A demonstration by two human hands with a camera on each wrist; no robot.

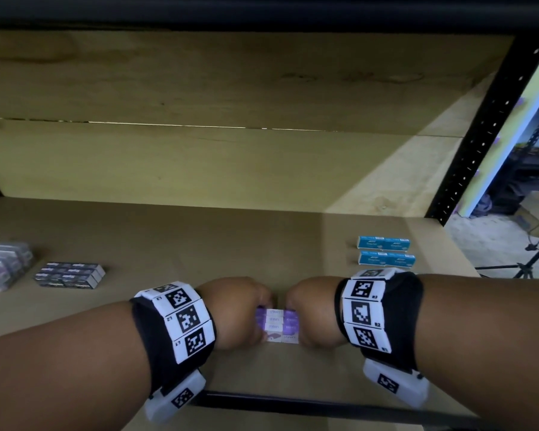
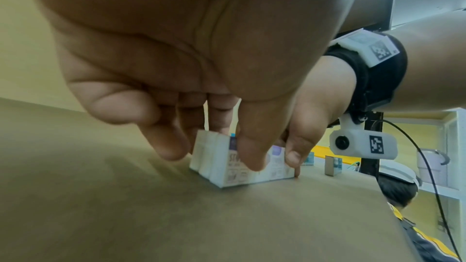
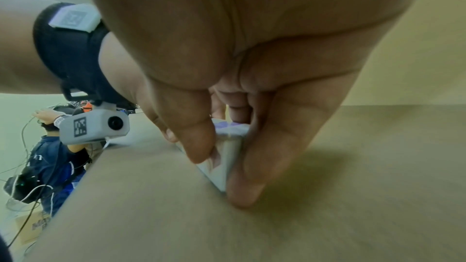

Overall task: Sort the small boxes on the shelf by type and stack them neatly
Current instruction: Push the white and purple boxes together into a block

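Here the shelf [image 1: 199, 244] board carries everything, a broad brown surface with a wooden back wall and a black perforated upright [image 1: 486, 129] at the right. Near its front edge, in the middle, stands the purple-and-white staple boxes [image 1: 277, 325] group: several slim boxes packed side by side, resting on the board. The left hand [image 1: 240, 312] clamps the group's left end, thumb on the near face and fingers [image 2: 174, 146] curled over the far side; the right hand [image 1: 311, 312] clamps the right end the same way, its thumb [image 3: 199, 146] low on the near face. Both hands are thus closed round the one bundle, pressing it together from opposite ends.

By my reading, the step in hand is squaring up this purple set so that the boxes sit flush. The next move probably calls for even pressure from both ends, so that no middle box pops out, and then either a release in place or a shift toward boxes of the same kind.

Around it, well apart: a dark staple boxes [image 1: 70, 275] block at the left, with a clear-wrapped pack [image 1: 3, 264] of purplish boxes beyond it at the board's left edge, and two blue staple boxes [image 1: 385, 251] rows at the right, just behind the right wrist. Nothing lies between the hands and these groups. The wrist views show a person's head below the shelf edge, clear of the work.
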